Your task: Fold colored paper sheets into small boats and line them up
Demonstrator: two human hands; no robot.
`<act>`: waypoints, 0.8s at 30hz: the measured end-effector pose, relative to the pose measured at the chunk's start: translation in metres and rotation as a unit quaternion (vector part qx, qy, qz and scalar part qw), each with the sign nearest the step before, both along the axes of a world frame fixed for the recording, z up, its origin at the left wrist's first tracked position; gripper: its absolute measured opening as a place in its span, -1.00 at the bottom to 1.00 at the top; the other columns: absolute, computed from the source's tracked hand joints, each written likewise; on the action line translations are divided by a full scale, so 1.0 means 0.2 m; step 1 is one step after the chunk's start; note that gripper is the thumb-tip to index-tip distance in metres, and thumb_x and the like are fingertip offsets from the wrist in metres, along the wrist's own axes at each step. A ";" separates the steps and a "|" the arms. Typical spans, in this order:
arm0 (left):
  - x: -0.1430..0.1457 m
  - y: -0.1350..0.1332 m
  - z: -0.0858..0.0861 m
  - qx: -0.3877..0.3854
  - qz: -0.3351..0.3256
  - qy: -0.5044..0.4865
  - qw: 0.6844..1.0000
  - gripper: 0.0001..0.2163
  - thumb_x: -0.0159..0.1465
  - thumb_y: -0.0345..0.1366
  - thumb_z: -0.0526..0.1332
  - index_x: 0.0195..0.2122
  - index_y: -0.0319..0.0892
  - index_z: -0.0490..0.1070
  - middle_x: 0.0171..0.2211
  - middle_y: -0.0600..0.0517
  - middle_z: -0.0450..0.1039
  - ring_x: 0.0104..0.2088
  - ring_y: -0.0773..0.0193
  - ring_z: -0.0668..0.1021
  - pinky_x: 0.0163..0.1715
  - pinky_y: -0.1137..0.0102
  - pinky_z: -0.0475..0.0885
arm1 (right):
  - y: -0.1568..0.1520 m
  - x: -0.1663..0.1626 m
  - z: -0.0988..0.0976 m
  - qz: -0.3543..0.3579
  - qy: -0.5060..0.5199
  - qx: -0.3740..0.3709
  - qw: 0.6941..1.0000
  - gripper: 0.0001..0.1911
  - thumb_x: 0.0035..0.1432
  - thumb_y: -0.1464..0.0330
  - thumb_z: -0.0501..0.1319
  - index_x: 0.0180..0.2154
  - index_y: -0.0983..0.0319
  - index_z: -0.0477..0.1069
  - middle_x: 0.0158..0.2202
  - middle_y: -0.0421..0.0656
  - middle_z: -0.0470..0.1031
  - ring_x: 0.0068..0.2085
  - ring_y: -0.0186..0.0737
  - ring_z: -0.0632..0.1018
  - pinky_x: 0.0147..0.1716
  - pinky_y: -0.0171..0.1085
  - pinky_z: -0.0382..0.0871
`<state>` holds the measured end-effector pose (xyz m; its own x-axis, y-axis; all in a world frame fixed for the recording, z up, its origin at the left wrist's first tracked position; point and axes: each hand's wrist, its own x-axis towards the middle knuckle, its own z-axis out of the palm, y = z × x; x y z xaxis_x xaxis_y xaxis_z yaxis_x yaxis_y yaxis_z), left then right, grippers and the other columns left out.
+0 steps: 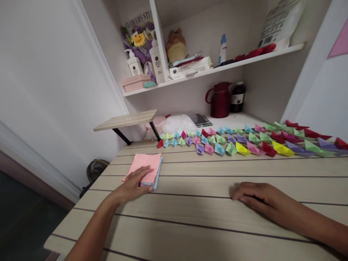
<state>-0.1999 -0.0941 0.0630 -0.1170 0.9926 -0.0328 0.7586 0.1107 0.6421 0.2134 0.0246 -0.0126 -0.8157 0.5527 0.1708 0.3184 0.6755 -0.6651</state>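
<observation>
A stack of square coloured papers (145,163) lies on the left of the wooden table, pink on top, with blue and a little purple showing under its edges. My left hand (136,183) rests over the stack's near edge, fingers stretched out on the pink sheet and thumb at the near side. Well to the right, my right hand (257,197) lies on the tabletop, loosely curled, thumb tip close to the fingertips and nothing seen in it. Beyond both hands, folded paper boats (231,148) in many colours stand in rows across the back of the table.
A small raised wooden shelf (127,119) on black legs stands at the back left. Behind the boats are a white plastic bag (179,124), a red jug (219,99) and a dark bottle (237,97). Above runs a white shelf (231,65) with bottles, boxes and a plush toy.
</observation>
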 end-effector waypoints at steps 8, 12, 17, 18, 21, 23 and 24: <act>0.03 0.01 -0.03 0.035 0.024 -0.026 0.999 -0.65 0.15 -0.10 0.27 -0.07 -0.10 0.46 -0.04 -0.08 0.50 -0.03 0.08 0.52 0.00 0.25 0.38 | -0.01 0.00 0.01 -0.002 -0.022 0.005 1.000 -0.71 0.37 0.22 -0.03 -0.15 0.11 0.44 -0.16 -0.13 0.52 -0.15 -0.15 0.53 -0.12 -0.22 0.38; 0.06 0.01 -0.03 0.045 0.040 0.000 0.998 -0.40 -0.03 -0.12 0.40 0.07 -0.06 0.37 -0.03 -0.09 0.43 0.00 0.03 0.46 0.02 0.16 0.34 | 0.00 0.00 0.01 0.008 -0.025 -0.003 1.000 -0.71 0.36 0.22 -0.02 -0.14 0.11 0.45 -0.16 -0.13 0.52 -0.14 -0.14 0.54 -0.11 -0.21 0.38; 0.09 0.05 -0.09 0.102 0.085 0.036 0.990 -0.52 0.03 -0.18 0.33 0.01 -0.02 0.39 0.03 -0.07 0.34 0.02 0.04 0.43 0.09 0.07 0.28 | 0.00 0.00 0.02 0.010 -0.007 -0.012 1.000 -0.73 0.34 0.23 0.02 -0.16 0.11 0.47 -0.17 -0.13 0.52 -0.16 -0.14 0.54 -0.12 -0.22 0.38; 0.09 0.05 -0.10 0.111 0.092 0.031 0.989 -0.58 0.08 -0.19 0.28 0.00 -0.04 0.39 0.04 -0.08 0.32 0.02 0.06 0.43 0.09 0.09 0.29 | 0.00 0.00 0.02 0.011 -0.007 -0.013 1.000 -0.73 0.35 0.23 0.01 -0.16 0.11 0.47 -0.17 -0.13 0.52 -0.16 -0.15 0.54 -0.13 -0.22 0.38; 0.07 0.06 -0.11 0.118 0.101 0.011 0.988 -0.67 0.19 -0.15 0.16 -0.03 -0.10 0.38 0.03 -0.11 0.33 0.00 0.11 0.46 0.04 0.16 0.36 | 0.00 0.00 0.03 0.019 -0.011 -0.012 1.000 -0.72 0.36 0.24 -0.01 -0.15 0.12 0.45 -0.17 -0.13 0.51 -0.16 -0.16 0.53 -0.13 -0.23 0.38; 0.05 0.06 -0.11 0.111 0.102 0.000 0.989 -0.67 0.21 -0.11 0.14 -0.07 -0.15 0.39 0.00 -0.13 0.37 -0.01 0.10 0.48 0.01 0.17 0.39 | 0.00 0.00 0.03 0.023 -0.014 -0.010 1.000 -0.72 0.36 0.24 -0.02 -0.15 0.12 0.45 -0.17 -0.13 0.51 -0.15 -0.16 0.53 -0.13 -0.22 0.38; 0.05 0.05 -0.10 0.107 0.100 -0.002 0.989 -0.66 0.20 -0.09 0.15 -0.08 -0.16 0.39 -0.01 -0.14 0.38 0.00 0.08 0.48 0.02 0.17 0.39 | 0.00 0.00 0.03 0.023 -0.015 -0.008 1.000 -0.72 0.36 0.24 -0.01 -0.14 0.12 0.45 -0.17 -0.12 0.51 -0.15 -0.16 0.53 -0.13 -0.22 0.38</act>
